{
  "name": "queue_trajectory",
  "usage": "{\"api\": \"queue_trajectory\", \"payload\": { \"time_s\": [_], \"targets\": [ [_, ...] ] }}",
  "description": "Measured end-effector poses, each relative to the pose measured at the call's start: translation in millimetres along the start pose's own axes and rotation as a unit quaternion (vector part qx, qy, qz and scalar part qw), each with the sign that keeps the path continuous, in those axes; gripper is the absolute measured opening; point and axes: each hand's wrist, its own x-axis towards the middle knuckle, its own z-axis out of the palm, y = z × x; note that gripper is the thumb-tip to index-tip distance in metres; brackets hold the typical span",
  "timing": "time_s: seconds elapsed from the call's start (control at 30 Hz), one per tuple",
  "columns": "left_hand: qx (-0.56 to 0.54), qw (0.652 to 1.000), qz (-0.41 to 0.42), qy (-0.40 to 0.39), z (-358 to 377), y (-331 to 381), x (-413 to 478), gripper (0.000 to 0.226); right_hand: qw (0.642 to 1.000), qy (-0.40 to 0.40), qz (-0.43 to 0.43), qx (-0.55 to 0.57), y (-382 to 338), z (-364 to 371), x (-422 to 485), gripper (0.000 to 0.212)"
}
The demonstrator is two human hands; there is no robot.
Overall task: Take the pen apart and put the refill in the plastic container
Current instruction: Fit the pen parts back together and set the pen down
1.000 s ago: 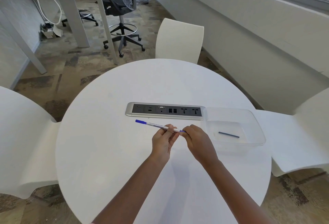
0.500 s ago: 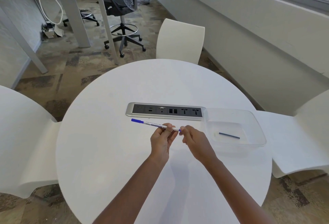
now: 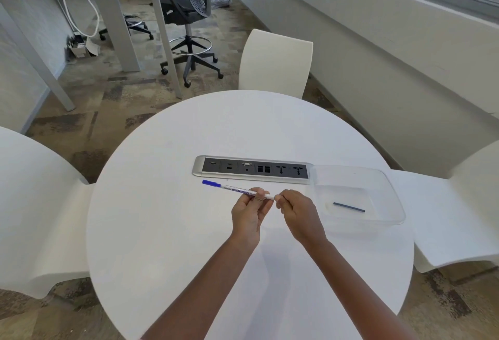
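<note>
Head view gives us a clear plastic container (image 3: 393, 196) at three o'clock on the table, its left edge just beside the right end of the socket panel (image 3: 252, 169). One thin dark blue refill (image 3: 349, 207) lies flat on its floor.

We see the pen (image 3: 235, 189) held just above the table's centre, well clear of the container, its blue cap pointing towards nine o'clock. The left hand (image 3: 249, 214) grips the white barrel near its bare end, thumb and fingers curled round it. The right hand (image 3: 297, 215) comes in from three o'clock with curled fingers; its tips meet the pen's end and seem to pinch it, though the contact is too small for us to be sure. Both forearms reach up from six o'clock.

We note the round white table (image 3: 175, 245), with white chairs at nine (image 3: 35, 204), twelve (image 3: 275, 64) and three o'clock (image 3: 453, 218). Beyond, at eleven o'clock, a black office chair (image 3: 189, 7) stands by a grey desk (image 3: 116, 15) on patterned carpet.
</note>
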Motion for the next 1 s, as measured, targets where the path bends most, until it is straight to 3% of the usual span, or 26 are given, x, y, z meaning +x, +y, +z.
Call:
{"api": "queue_trajectory", "payload": {
  "time_s": [0.13, 0.33, 0.43, 0.57, 0.7, 0.83, 1.0],
  "targets": [
    [0.004, 1.000, 0.003, -0.001, -1, -1, -1, 0.014, 0.989, -0.043, 0.099, 0.100, -3, -3, 8, 0.041],
    [0.023, 1.000, 0.011, -0.007, -3, -2, -1, 0.015, 0.934, -0.113, 0.214, 0.264, -1, -9, 11, 0.043],
    [0.019, 1.000, 0.012, 0.008, -1, -1, -1, 0.014, 0.952, -0.094, 0.179, 0.229, -3, -8, 7, 0.041],
    [-0.011, 0.999, -0.012, 0.031, 0, -1, 0, 0.012, 0.998, -0.040, 0.038, 0.021, -2, -5, -1, 0.017],
    [-0.011, 0.999, -0.026, 0.029, 0, -1, -1, 0.012, 0.990, 0.001, -0.077, -0.116, 3, -5, -3, 0.017],
    [-0.003, 0.999, -0.026, 0.024, -1, -2, -2, 0.014, 0.987, 0.004, -0.104, -0.125, 6, -5, -2, 0.018],
    [0.007, 1.000, -0.014, 0.012, -1, -3, -2, 0.015, 0.998, -0.045, -0.029, -0.038, 5, -8, 4, 0.021]
  ]
}}
